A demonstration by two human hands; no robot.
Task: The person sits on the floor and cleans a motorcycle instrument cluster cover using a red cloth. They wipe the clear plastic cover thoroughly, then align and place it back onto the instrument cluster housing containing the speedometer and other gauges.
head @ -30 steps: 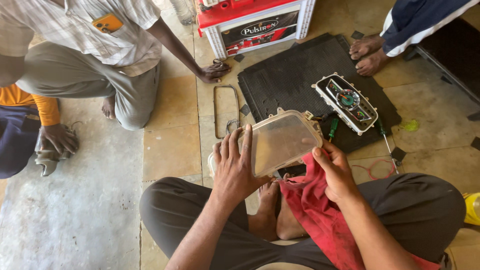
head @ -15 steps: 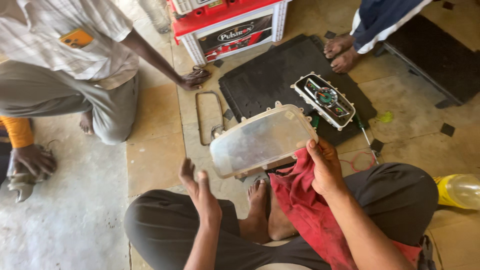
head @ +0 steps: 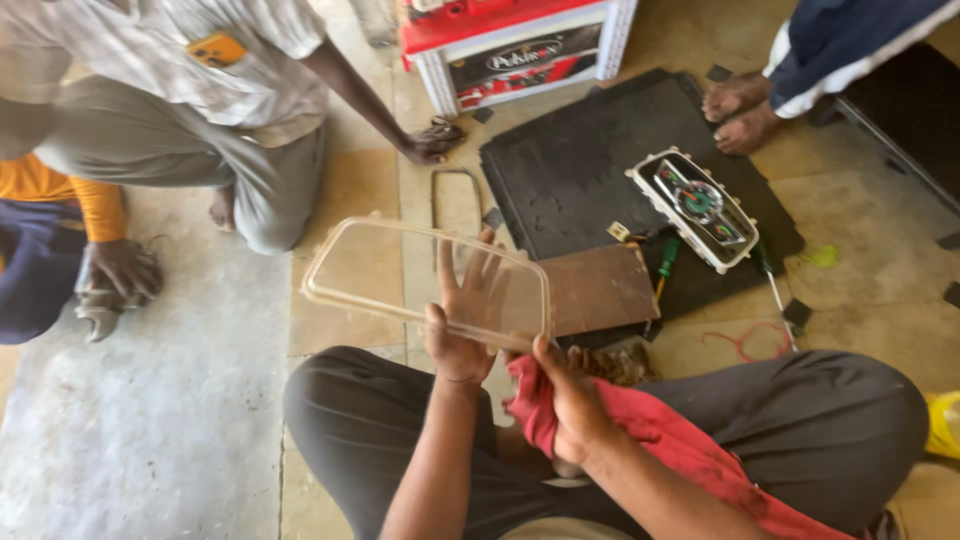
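Nearest the camera, a crumpled red cloth (head: 640,425) is seen draped over the crossed legs in dark grey trousers, and its upper end is gripped in the right hand (head: 570,400), whose grip is closed around the bunched fabric. By the thumb and fingertips of that same hand the lower right edge of a clear, rounded-rectangular plastic cover (head: 400,275) is also pinched. The left hand (head: 465,310) is spread flat behind the transparent panel, fingers extended and apart, so that the hand is viewed through the plastic; its grip is fully open and nothing is clasped, the palm only being pressed against the cover's far face (whether every fingertip touches cannot be told). The cover is held up in the air above the left knee, tilted, with its long side running from upper left to lower right.

Just beyond the hands, a brown flat board (head: 598,288) is laid on the tiled floor (head: 340,200), overlapping a black rubber mat (head: 580,170). A green-handled screwdriver (head: 665,262) is laid beside the board. Farther on the mat, a white-framed instrument cluster with coloured dials (head: 695,205) is placed face up. At the far edge, a red-and-white battery box (head: 520,45) is stood on the floor, and other people's hands and bare feet are seen around it
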